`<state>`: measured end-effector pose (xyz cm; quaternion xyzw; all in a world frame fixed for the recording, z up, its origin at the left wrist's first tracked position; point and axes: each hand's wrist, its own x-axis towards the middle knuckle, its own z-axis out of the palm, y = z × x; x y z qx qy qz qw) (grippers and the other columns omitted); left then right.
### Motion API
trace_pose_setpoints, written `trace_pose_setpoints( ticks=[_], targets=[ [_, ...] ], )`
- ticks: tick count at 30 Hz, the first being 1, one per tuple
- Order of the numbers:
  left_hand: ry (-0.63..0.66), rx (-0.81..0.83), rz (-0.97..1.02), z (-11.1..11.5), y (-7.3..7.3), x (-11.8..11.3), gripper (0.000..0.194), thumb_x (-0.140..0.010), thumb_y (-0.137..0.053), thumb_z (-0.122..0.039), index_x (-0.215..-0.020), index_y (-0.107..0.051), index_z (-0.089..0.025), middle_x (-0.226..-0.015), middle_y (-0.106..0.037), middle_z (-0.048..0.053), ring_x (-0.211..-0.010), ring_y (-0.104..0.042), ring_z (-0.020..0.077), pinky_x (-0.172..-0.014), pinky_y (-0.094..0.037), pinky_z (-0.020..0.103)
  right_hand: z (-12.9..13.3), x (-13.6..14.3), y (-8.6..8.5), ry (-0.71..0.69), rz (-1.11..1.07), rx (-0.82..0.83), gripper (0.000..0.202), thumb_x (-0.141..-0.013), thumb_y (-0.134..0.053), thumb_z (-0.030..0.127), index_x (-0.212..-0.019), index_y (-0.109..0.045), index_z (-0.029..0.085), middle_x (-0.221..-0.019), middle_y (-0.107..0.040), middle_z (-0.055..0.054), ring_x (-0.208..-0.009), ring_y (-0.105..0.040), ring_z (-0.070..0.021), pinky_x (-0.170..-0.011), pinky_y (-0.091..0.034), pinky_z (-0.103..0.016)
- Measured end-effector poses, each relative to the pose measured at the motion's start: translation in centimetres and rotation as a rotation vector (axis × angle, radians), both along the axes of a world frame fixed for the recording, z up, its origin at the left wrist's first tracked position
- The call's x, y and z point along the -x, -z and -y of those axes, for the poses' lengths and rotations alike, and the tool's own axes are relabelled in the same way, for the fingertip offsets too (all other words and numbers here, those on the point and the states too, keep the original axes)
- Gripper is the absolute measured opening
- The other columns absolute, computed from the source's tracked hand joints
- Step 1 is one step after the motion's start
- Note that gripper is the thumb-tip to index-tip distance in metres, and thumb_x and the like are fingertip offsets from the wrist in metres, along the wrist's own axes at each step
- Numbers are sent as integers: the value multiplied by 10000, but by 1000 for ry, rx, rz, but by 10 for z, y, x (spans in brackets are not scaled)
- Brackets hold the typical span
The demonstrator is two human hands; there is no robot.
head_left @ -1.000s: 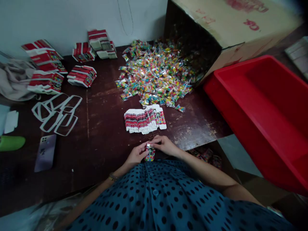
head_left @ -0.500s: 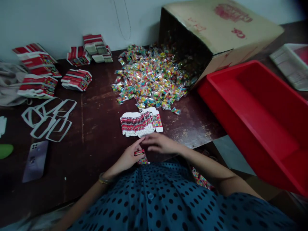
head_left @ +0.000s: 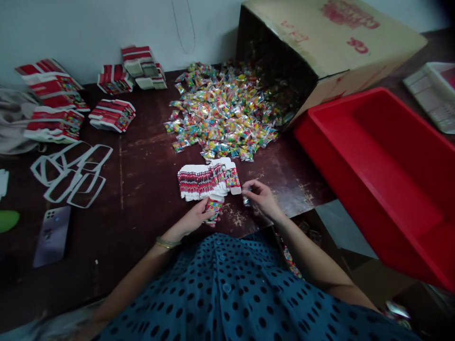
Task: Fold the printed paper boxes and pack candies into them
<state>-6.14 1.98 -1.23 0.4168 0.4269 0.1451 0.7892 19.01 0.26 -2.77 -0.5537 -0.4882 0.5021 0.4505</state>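
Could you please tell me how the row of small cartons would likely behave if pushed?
The row of cartons would probably slip apart, since the pieces overlap like a fan and look unbound. Each is likely light and fairly stiff, looking like thin card. Rolling seems unlikely, given their flat faces.

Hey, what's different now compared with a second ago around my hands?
Your right hand has left the small printed box, moved right and picked up a shiny packet; the lone packet before the candy pile is gone. Your left hand keeps the box, now closer to the carton row. Carton row, red bin and phone stayed put.
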Motion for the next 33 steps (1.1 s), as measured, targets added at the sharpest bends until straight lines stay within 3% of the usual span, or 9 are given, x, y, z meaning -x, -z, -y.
trace_pose_setpoints(
  ticks=[3,8,14,17,19,21,24,28,33],
  targets=[
    [-1,54,57,6,4,-27,652,-768,-667,-284,-1355,-390,-223,-989,-628,73,-811,-633,204,-638,-544,305,-5,38,-17,36,-115,-72,192,-782,-663,343,-857,-578,188,-829,-598,-12,-756,-561,-142,-729,-471,-274],
    [31,107,158,15,-6,-39,613,-812,-611,-292,-1363,-352,-225,-1081,-601,109,-837,-642,226,-559,-546,281,-20,52,-13,128,174,-264,132,-838,-592,310,-777,-606,194,-831,-606,-36,-811,-548,-165,-780,-448,-301],
    [-20,37,59,18,1,-35,688,-789,-642,-344,-1383,-322,-211,-899,-624,64,-755,-635,210,-515,-539,272,-15,38,-20,-300,221,-209,131,-881,-558,283,-949,-618,189,-867,-643,-22,-780,-583,-142,-762,-448,-260],
    [-68,32,0,21,10,-36,661,-794,-607,-493,-1349,-392,-205,-844,-640,52,-675,-638,207,-480,-526,283,-9,34,-30,-493,326,-208,148,-901,-521,221,-998,-626,186,-864,-655,-34,-790,-585,-147,-793,-440,-284],
    [-127,36,-41,22,15,-36,654,-813,-490,-625,-1269,-499,-157,-768,-649,60,-606,-629,201,-457,-512,289,-4,36,-29,-444,372,-258,141,-893,-528,207,-946,-657,185,-882,-655,-59,-865,-575,-175,-853,-426,-330],
    [-185,47,-63,21,18,-36,712,-819,-374,-700,-1136,-602,-104,-715,-656,81,-571,-619,196,-442,-501,285,3,41,-20,-198,280,-252,149,-880,-549,219,-975,-662,196,-982,-646,-80,-931,-564,-190,-866,-435,-347],
    [-238,67,-45,17,19,-33,681,-833,-374,-675,-1031,-646,-83,-769,-682,111,-624,-635,200,-443,-492,262,11,49,-2,25,-100,-7,268,-839,-599,267,-1103,-602,220,-1014,-632,-51,-725,-574,-131,-658,-490,-269],
    [-163,71,-2,14,13,-29,489,-800,-542,-500,-1039,-648,-87,-833,-695,111,-701,-644,211,-469,-492,251,11,53,2,-231,-389,272,364,-774,-661,316,-1114,-601,198,-887,-650,-10,-533,-523,-73,-492,-448,-197],
    [-197,41,-74,7,1,-27,389,-755,-582,-399,-996,-669,-107,-784,-684,79,-688,-630,207,-482,-495,261,3,47,-21,-343,-96,-56,219,-829,-622,285,-1009,-707,193,-1028,-664,-53,-955,-603,-174,-867,-478,-318]
  ],
)
